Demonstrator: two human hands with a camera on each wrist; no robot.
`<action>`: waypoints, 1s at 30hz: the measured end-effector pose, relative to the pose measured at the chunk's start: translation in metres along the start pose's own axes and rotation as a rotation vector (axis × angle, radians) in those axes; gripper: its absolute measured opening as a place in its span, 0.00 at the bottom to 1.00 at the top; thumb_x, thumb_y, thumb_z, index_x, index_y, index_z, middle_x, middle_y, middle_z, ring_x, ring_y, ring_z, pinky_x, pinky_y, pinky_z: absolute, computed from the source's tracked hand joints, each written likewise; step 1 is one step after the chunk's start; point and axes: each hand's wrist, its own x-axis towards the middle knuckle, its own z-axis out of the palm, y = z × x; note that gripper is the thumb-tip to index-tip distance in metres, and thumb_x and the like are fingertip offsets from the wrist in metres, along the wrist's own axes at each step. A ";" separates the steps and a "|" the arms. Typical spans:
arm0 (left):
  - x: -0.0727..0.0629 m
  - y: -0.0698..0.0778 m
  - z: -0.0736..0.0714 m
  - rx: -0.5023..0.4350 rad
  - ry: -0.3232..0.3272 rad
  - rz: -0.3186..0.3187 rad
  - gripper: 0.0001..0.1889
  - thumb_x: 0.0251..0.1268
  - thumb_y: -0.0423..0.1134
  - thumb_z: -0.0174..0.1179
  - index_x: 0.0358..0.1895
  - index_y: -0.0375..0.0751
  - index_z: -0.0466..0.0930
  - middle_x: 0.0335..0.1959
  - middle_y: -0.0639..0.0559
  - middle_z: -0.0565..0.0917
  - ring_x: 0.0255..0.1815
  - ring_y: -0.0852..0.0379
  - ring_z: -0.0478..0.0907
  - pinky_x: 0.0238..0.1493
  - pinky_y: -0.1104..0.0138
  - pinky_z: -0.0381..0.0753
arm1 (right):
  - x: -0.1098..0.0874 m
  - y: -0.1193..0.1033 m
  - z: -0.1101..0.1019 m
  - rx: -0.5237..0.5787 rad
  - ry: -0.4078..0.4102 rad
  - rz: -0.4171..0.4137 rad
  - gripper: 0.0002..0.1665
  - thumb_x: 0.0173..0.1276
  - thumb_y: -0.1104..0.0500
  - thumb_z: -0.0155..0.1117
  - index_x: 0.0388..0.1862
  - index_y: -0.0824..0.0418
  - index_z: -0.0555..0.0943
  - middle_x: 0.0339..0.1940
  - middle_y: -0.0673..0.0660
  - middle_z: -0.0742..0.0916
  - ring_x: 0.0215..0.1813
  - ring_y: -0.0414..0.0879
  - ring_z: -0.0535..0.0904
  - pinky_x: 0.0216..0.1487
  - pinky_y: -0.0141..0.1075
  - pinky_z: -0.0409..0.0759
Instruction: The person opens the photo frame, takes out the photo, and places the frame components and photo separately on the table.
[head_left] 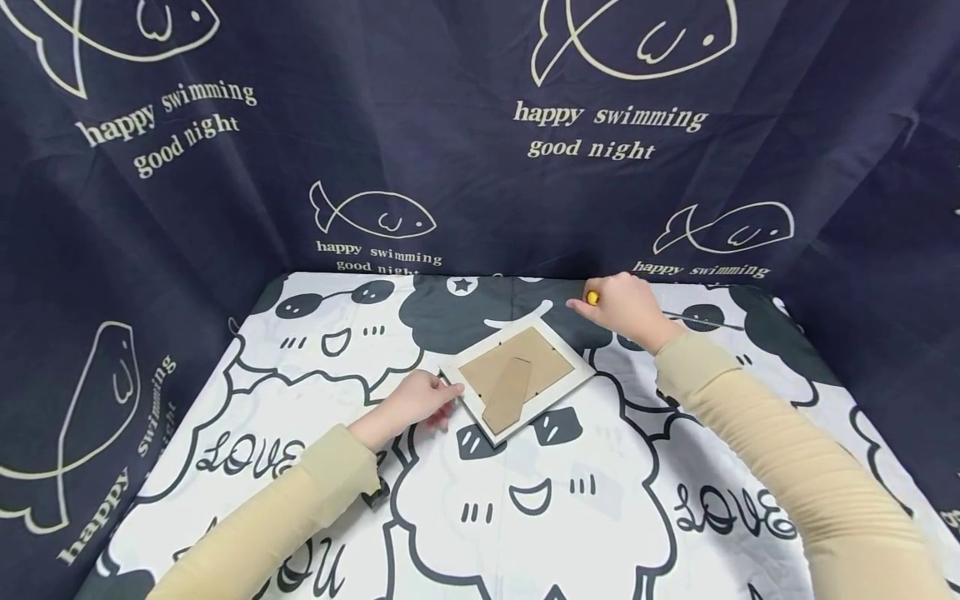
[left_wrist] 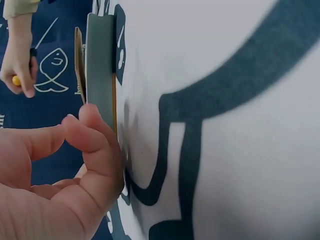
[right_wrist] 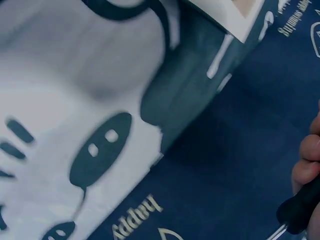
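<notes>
A picture frame (head_left: 558, 385) lies back side up on the cloth, turned at an angle. It has a white rim, a brown backing board (head_left: 480, 367) and a brown stand flap (head_left: 513, 387). My left hand (head_left: 416, 400) pinches its left corner; in the left wrist view the curled fingers (left_wrist: 97, 145) meet the frame's grey side edge (left_wrist: 100, 65). Beyond the frame on the right, my right hand (head_left: 622, 307) grips a screwdriver (right_wrist: 297, 212) with a black handle. Its yellow end (head_left: 593, 297) shows by the thumb, and the metal shaft (head_left: 705, 320) points right, away from the frame.
A white cloth (head_left: 600, 533) printed with dark cartoon sheep covers the table. Dark blue curtains (head_left: 480, 125) with fish prints hang behind and at both sides. A small black object (head_left: 377, 497) lies partly hidden under the left sleeve.
</notes>
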 end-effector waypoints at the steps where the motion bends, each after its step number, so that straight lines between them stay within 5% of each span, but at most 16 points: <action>1: 0.000 0.000 0.001 -0.021 -0.011 -0.003 0.21 0.67 0.50 0.55 0.22 0.37 0.81 0.10 0.52 0.78 0.11 0.61 0.74 0.19 0.72 0.73 | -0.002 0.001 0.005 -0.001 -0.021 0.007 0.18 0.58 0.46 0.67 0.22 0.59 0.82 0.13 0.51 0.80 0.16 0.47 0.74 0.19 0.43 0.74; 5: 0.003 0.001 0.003 -0.103 -0.058 -0.026 0.20 0.67 0.46 0.55 0.22 0.35 0.79 0.11 0.52 0.78 0.11 0.62 0.73 0.16 0.72 0.74 | -0.006 0.002 0.024 -0.008 -0.109 0.018 0.17 0.58 0.48 0.67 0.24 0.62 0.82 0.14 0.53 0.80 0.17 0.48 0.74 0.22 0.45 0.76; 16: 0.007 0.000 0.007 -0.139 -0.108 -0.022 0.18 0.66 0.40 0.55 0.19 0.34 0.78 0.11 0.52 0.77 0.10 0.62 0.72 0.13 0.74 0.72 | -0.017 -0.004 0.051 0.084 -0.308 0.125 0.12 0.60 0.54 0.65 0.33 0.62 0.86 0.24 0.54 0.86 0.23 0.45 0.77 0.29 0.44 0.79; 30: 0.007 0.003 0.008 -0.150 -0.125 -0.021 0.15 0.66 0.37 0.55 0.21 0.34 0.78 0.12 0.52 0.76 0.10 0.63 0.71 0.13 0.74 0.71 | -0.021 -0.002 0.064 0.140 -0.290 0.181 0.14 0.61 0.54 0.64 0.34 0.64 0.86 0.28 0.58 0.87 0.30 0.51 0.81 0.36 0.48 0.79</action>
